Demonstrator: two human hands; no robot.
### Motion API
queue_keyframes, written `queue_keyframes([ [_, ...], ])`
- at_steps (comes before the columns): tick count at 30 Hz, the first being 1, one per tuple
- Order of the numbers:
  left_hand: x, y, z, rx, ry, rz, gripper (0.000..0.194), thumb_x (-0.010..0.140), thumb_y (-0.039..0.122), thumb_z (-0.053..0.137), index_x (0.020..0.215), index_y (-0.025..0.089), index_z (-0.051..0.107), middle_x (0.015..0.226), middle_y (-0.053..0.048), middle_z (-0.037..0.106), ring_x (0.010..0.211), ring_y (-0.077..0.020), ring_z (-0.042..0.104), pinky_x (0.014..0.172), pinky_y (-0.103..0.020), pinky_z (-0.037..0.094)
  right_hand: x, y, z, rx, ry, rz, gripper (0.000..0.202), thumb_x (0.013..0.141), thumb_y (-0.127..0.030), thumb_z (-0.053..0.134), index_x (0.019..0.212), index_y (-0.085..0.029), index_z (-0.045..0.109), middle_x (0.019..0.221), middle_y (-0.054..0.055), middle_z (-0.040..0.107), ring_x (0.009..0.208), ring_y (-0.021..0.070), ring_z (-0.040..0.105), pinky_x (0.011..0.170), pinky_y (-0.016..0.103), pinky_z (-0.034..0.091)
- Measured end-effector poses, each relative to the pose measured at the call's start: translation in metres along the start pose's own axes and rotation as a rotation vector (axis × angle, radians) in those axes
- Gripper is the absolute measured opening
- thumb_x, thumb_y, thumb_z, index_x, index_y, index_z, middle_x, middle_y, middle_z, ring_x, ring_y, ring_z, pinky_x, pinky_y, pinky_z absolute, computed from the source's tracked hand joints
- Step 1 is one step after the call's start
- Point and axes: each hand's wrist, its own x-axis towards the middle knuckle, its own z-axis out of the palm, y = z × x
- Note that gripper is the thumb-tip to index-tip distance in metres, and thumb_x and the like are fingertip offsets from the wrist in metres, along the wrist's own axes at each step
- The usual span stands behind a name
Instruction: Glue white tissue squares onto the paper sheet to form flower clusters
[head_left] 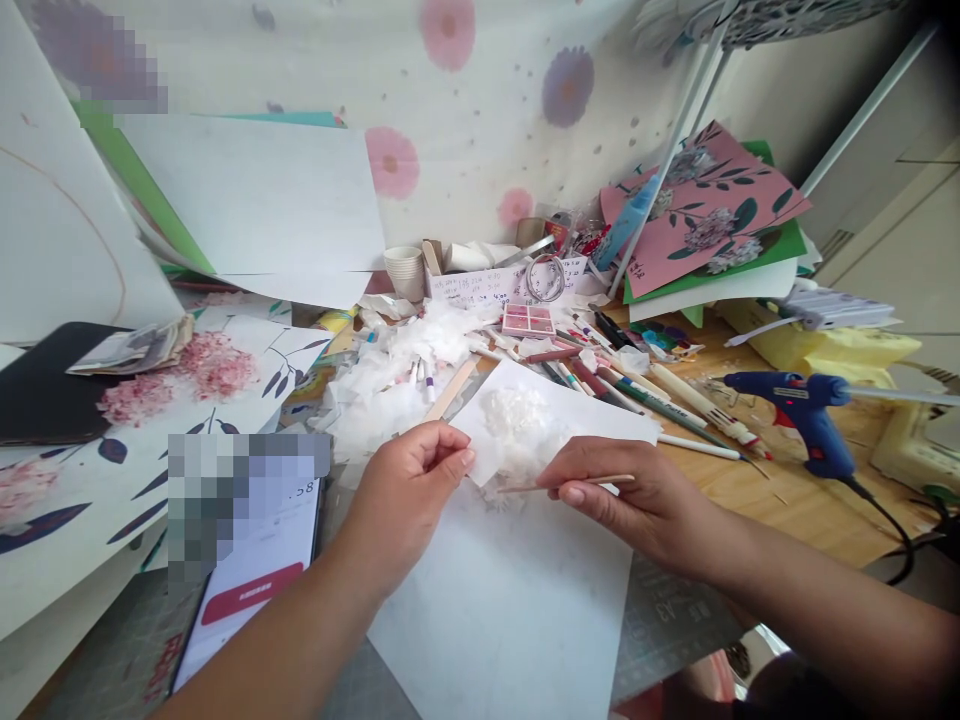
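At the near edge, a gray cutting mat (pixel 660 620) lies beneath a white sheet (pixel 517 620). To the left, a phone (pixel 255 590) rests with its screen lit and partly pixelated.

Above the sheet are two bare hands. The left hand (pixel 409 490) is closed in a pinch, thumb against fingers, gripping a small thin white piece (pixel 486 460). The right hand (pixel 630 495) is closed around a thin wooden stick (pixel 525 488), which points left, its tip near that piece. Just beyond the fingertips, toward the top of the white paper, sits a fluffy white cluster (pixel 517 415), ruffled and rounded.

Farther back, a flat wooden stick (pixel 452 390) leans toward a loose heap of white tissue (pixel 427 345). To its right, many markers (pixel 637 385) are scattered over the wooden table (pixel 810 510), near a pink palette (pixel 529 320). A blue glue gun (pixel 806 405) lies at the right, its cord trailing toward the viewer. At the left is a sheet with pink flowers (pixel 217 365) and dark leaves.

Behind all this stand stacked paper cups (pixel 405 272), and a pink sheet with pale blossoms (pixel 712 215) leans at the right. Farthest away hangs a white cloth (pixel 487 120) printed with pink and purple flowers.
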Motion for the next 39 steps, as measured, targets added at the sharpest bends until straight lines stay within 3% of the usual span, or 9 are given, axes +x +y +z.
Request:
queue_keyframes([
  [8,0.001,-0.001,0.009,-0.013,-0.063,-0.02,0.013,0.078,0.032,0.056,0.073,0.019,0.055,0.065,0.004,0.053,0.061,-0.0124,0.047,0.056,-0.023,0.034,-0.005,-0.002,-0.004,0.014,-0.033,0.03,0.019,0.091,-0.026,0.049,0.095,-0.016,0.065,0.085,0.006,0.065,0.078,0.0143,0.06,0.069,0.027,0.047],
  [18,0.004,-0.006,0.012,-0.004,-0.051,-0.008,0.013,0.078,0.032,0.055,0.073,0.019,0.056,0.065,0.004,0.053,0.061,-0.0124,0.048,0.056,-0.023,0.035,-0.003,-0.002,-0.004,0.023,0.127,0.064,0.019,0.089,-0.025,0.05,0.091,-0.016,0.066,0.082,0.005,0.065,0.076,0.0137,0.061,0.066,0.025,0.046],
  [25,0.005,-0.006,0.012,0.036,-0.049,-0.008,0.013,0.078,0.031,0.055,0.073,0.019,0.056,0.066,0.003,0.055,0.061,-0.0128,0.05,0.055,-0.023,0.036,-0.003,-0.001,-0.001,0.046,0.03,0.066,0.018,0.09,-0.025,0.051,0.094,-0.016,0.066,0.084,0.004,0.064,0.078,0.0128,0.06,0.069,0.025,0.045],
  [33,0.006,-0.001,0.017,0.26,-0.112,0.025,0.011,0.077,0.026,0.052,0.069,0.02,0.058,0.064,0.003,0.058,0.062,-0.0149,0.053,0.055,-0.025,0.036,-0.008,-0.002,-0.005,0.035,0.032,0.101,0.019,0.089,-0.026,0.051,0.093,-0.016,0.067,0.086,0.006,0.066,0.08,0.0138,0.061,0.07,0.025,0.046],
  [39,0.008,-0.002,0.018,0.39,-0.097,0.025,0.01,0.077,0.026,0.053,0.069,0.021,0.058,0.065,0.004,0.06,0.062,-0.0142,0.054,0.054,-0.024,0.036,-0.007,-0.009,-0.011,-0.014,0.241,0.057,0.025,0.09,-0.028,0.049,0.077,-0.015,0.066,0.072,0.003,0.065,0.066,0.0116,0.061,0.06,0.021,0.046],
])
